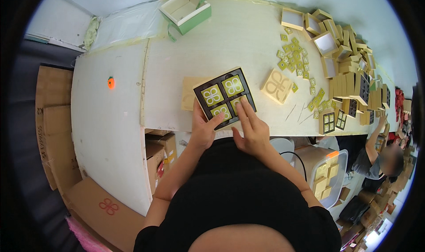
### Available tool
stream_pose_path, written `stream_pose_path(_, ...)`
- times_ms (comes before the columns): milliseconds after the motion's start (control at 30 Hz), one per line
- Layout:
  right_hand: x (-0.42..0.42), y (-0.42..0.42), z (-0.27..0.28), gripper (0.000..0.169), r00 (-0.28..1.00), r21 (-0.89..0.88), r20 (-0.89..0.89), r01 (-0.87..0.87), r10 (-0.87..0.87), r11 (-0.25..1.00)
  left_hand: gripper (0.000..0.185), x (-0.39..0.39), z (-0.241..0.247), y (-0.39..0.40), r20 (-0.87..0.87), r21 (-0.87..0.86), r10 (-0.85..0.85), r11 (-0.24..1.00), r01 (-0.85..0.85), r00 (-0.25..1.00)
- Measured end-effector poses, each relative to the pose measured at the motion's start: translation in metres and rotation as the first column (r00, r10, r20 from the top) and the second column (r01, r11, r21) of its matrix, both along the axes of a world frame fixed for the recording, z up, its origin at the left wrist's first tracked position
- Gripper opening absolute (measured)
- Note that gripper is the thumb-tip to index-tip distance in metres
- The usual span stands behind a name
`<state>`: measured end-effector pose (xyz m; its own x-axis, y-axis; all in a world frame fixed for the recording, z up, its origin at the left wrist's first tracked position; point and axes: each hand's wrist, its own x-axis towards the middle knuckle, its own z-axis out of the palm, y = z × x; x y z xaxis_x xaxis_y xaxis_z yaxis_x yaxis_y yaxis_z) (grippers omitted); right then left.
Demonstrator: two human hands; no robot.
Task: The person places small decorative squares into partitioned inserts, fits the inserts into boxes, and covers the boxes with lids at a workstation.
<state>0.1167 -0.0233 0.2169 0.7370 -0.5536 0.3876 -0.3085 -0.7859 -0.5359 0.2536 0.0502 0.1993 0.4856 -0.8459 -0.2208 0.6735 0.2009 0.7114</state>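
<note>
In front of me my left hand (pixel 203 129) grips a shallow square box (pixel 221 82) with a black four-part insert, its thumb lying over the lower-left green square. Each compartment holds a green square piece (pixel 212 95) with a pale four-loop emblem. My right hand (pixel 254 129) lays its fingertips on the lower-right green square (pixel 234 106), partly hiding it; the thumb stands apart near the box's lower edge. Behind the held box, a cream lid (pixel 187 93) is partly covered. Another cream box or lid (pixel 277 86) with a large emblem lies to the right.
Loose green squares (pixel 292 56) scatter across the table (pixel 232 39). Stacked cream boxes (pixel 348 66) crowd the right side. A green-and-white box (pixel 196 21) stands at the back; an orange fruit-shaped object (pixel 111 82) lies left. A clear bin (pixel 342 172) stands below; another person (pixel 368 162) sits right.
</note>
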Motion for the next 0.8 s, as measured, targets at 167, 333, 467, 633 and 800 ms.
stream_pose_path(167,-0.011,-0.006,-0.015,0.066,0.993,0.008,-0.098,-0.071,0.072,0.997,0.05,0.003,-0.004,0.0,0.054,0.084,0.011,0.996,-0.015,0.998)
stream_pose_path(333,-0.011,-0.008,-0.008,0.064,0.967,0.117,-0.209,-0.124,0.146,0.985,0.046,0.004,-0.018,-0.004,0.067,0.162,0.005,0.987,-0.015,0.998)
stream_pose_path(467,-0.029,-0.034,-0.029,0.061,0.985,0.71,0.107,0.018,-0.134,0.704,0.054,0.016,-0.03,0.0,-0.046,0.267,-0.074,0.96,0.084,0.996)
stream_pose_path(633,-0.057,-0.135,-0.074,0.1,0.838,-0.041,-0.441,0.339,-0.321,0.94,0.064,0.023,-0.014,0.014,-0.103,0.351,-0.095,0.928,0.126,0.99)
stream_pose_path(800,-0.084,-0.176,-0.138,0.115,0.597,-0.047,-0.777,0.257,-0.197,0.965,0.066,0.025,-0.012,0.024,-0.05,0.337,-0.127,0.932,0.136,0.991)
